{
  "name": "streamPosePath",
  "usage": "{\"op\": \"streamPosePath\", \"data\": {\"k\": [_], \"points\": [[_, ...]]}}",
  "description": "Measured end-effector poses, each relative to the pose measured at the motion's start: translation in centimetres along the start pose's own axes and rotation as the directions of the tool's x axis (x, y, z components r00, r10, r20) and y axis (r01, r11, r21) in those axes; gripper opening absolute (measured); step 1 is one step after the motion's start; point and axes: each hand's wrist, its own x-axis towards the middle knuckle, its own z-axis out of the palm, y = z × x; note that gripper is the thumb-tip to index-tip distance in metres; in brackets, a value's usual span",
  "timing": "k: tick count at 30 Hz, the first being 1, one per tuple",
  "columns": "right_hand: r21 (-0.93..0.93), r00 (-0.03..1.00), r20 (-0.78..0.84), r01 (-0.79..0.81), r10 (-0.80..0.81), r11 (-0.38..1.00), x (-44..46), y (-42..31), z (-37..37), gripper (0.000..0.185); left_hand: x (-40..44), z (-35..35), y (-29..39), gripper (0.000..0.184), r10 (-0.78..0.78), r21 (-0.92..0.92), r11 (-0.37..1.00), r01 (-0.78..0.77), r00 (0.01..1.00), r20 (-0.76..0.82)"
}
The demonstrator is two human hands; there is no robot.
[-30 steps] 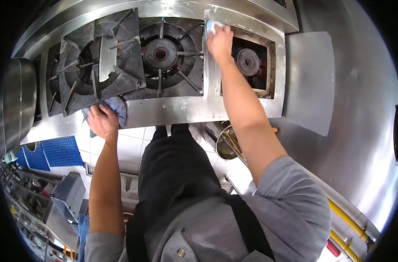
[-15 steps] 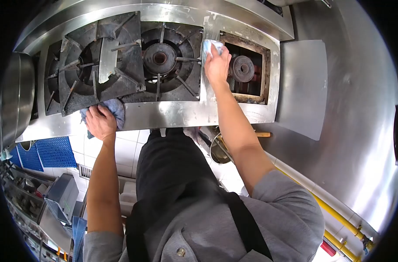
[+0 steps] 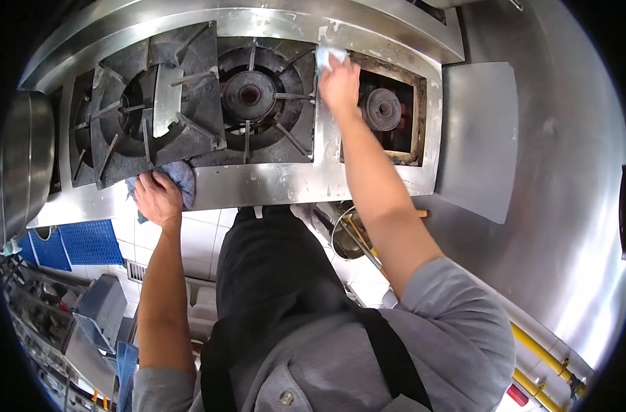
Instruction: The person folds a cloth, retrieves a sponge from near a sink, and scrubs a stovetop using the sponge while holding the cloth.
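My right hand presses a small white and light-blue wad onto the steel strip between the middle and right burners; its exact kind is unclear. On the stove's front edge, my left hand is closed on a bunched grey-blue cloth. Just above that cloth lies a loose black grate, set askew over the left burner, with a bare metal strip showing through it. The middle grate sits in place around its burner. At the right, a round burner head is exposed in an uncovered, rust-brown opening.
A large metal pot stands at the left end of the stove. Steel counter extends to the right. Below the front edge are a metal container with long handles and a blue perforated mat. Yellow pipes run at lower right.
My right hand has slid the wad a little away from me along the steel strip. My left hand stays on the grey-blue cloth at the front edge.
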Motion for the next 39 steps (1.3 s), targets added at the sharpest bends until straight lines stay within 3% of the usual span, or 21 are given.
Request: {"op": "streamPosePath", "data": {"k": [4, 8, 10, 13, 16, 19, 23, 27, 33, 39], "points": [[-0.014, 0.982, 0.117, -0.151, 0.152, 0.988, -7.9, -1.8, -2.3, 0.046, 0.3, -0.1, 0.1, 0.026, 0.022, -0.023, 0.999, -0.023, 1.000, -0.017], [-0.016, 0.974, 0.085, -0.209, 0.210, 0.978, -4.7, -2.1, -1.4, 0.043, 0.2, 0.0, 0.1, 0.026, 0.010, 0.004, 1.000, -0.010, 1.000, -0.009], [0.020, 0.984, -0.001, -0.176, 0.176, 0.984, -0.4, -1.1, 0.3, 0.040, 0.2, -0.1, 0.1, 0.025, 0.000, -0.002, 1.000, 0.000, 1.000, 0.000], [-0.011, 0.982, 0.058, -0.181, 0.181, 0.984, 2.7, -0.2, 1.2, 0.039, 0.2, -0.1, 0.1, 0.025, 0.003, -0.024, 1.000, -0.004, 1.000, -0.018], [-0.063, 0.990, 0.107, -0.088, 0.095, 0.994, -1.5, -0.4, -0.4, 0.040, 0.2, -0.1, 0.2, 0.025, 0.011, -0.011, 1.000, -0.011, 1.000, -0.020], [-0.034, 0.985, 0.095, -0.139, 0.141, 0.990, -7.1, -1.5, -1.6, 0.041, 0.3, -0.4, 0.4, 0.025, 0.007, -0.006, 1.000, -0.007, 1.000, -0.010], [-0.071, 0.994, 0.085, -0.060, 0.066, 0.996, -1.6, 0.3, 0.2, 0.038, 0.3, -0.1, 0.3, 0.025, 0.012, -0.005, 1.000, -0.012, 1.000, -0.011], [-0.021, 0.983, 0.073, -0.169, 0.170, 0.985, 3.6, 0.8, 1.6, 0.040, 0.1, 0.1, 0.0, 0.025, 0.015, 0.000, 1.000, -0.015, 1.000, -0.017], [-0.038, 0.975, 0.123, -0.180, 0.183, 0.983, -8.4, -1.6, -1.9, 0.044, 0.3, -0.5, 0.2, 0.025, 0.009, -0.012, 1.000, -0.009, 1.000, -0.007], [-0.064, 0.992, 0.025, -0.125, 0.127, 0.990, 1.0, 1.4, 1.0, 0.036, 0.3, 0.0, 0.0, 0.025, 0.014, -0.007, 1.000, -0.014, 1.000, -0.013]]}}
